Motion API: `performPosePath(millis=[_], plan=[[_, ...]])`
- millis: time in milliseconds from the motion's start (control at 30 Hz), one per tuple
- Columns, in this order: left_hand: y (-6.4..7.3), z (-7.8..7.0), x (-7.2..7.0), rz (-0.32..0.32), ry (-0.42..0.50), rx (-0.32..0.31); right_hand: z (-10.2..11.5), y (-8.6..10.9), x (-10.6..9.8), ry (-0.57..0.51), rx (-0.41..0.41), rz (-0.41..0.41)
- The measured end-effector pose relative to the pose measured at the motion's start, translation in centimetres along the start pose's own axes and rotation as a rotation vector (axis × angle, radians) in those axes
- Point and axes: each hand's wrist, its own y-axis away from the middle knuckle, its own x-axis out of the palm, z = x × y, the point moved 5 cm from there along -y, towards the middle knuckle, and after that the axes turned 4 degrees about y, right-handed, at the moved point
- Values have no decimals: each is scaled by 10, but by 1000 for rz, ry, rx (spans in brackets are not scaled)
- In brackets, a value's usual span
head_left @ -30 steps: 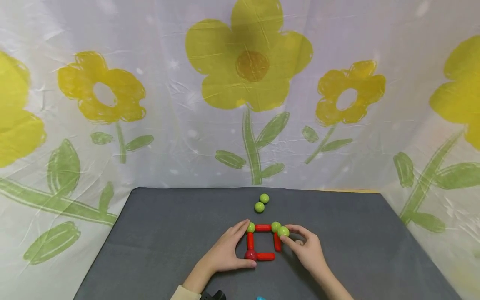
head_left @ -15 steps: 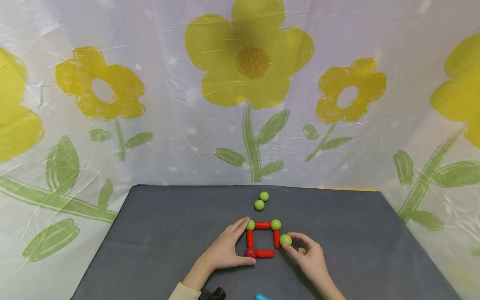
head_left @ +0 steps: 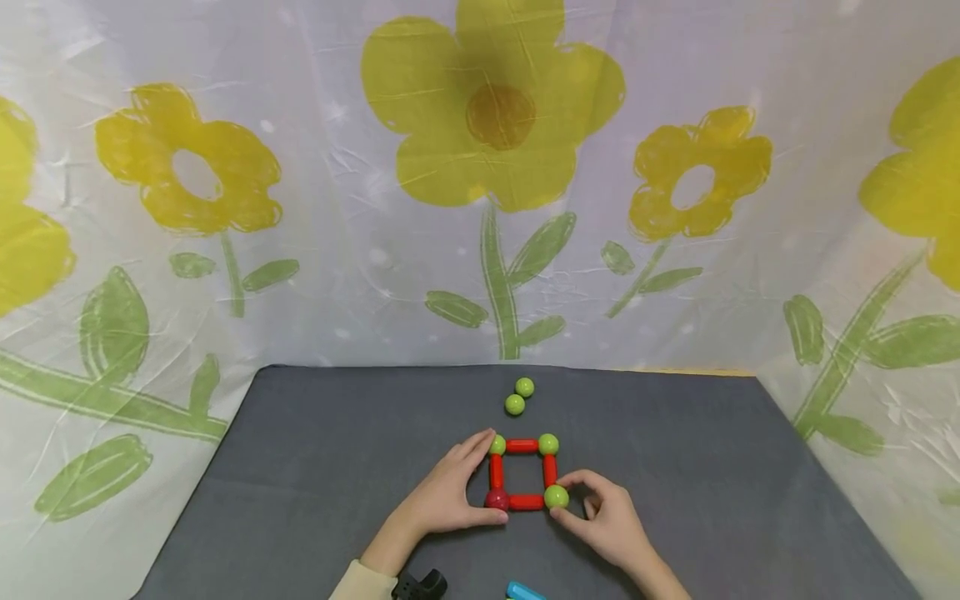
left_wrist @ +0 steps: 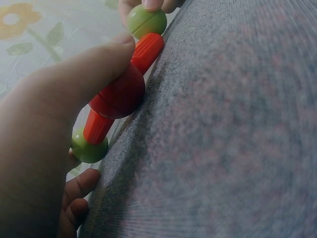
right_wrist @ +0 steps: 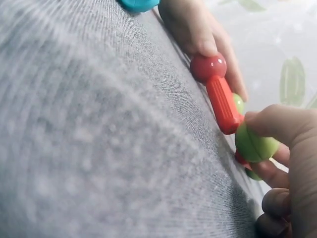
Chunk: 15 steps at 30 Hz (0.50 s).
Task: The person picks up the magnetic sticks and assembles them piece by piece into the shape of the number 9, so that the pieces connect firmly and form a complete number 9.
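Note:
On the dark cloth, red building rods (head_left: 522, 446) and balls form a square. My left hand (head_left: 442, 493) spans its left side, thumb on the red ball (head_left: 497, 499) at the near left corner and fingertips at the far left green ball (head_left: 498, 445). My right hand (head_left: 606, 517) pinches a green ball (head_left: 557, 497) between thumb and fingers at the near right corner. In the right wrist view that green ball (right_wrist: 256, 144) touches the end of the near red rod (right_wrist: 224, 104). Another green ball (head_left: 549, 444) sits at the far right corner.
Two loose green balls (head_left: 514, 405) lie beyond the square. A blue piece (head_left: 523, 592) shows at the bottom edge of the head view. A flower-printed curtain (head_left: 337, 250) hangs behind the cloth-covered table (head_left: 337, 425).
My right hand has brought its green ball from beside the far right corner to the near right corner. The right rod now stands straighter, closing the square. The left hand keeps its place.

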Motion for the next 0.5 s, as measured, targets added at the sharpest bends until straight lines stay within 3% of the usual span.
performPosePath(millis=[300,500], plan=[[-1,2,0,0,7,5,-1,-3,0,73,-62,18],[-1,1,1,-1,8,67,-2,-2,1,80,-65,16]])
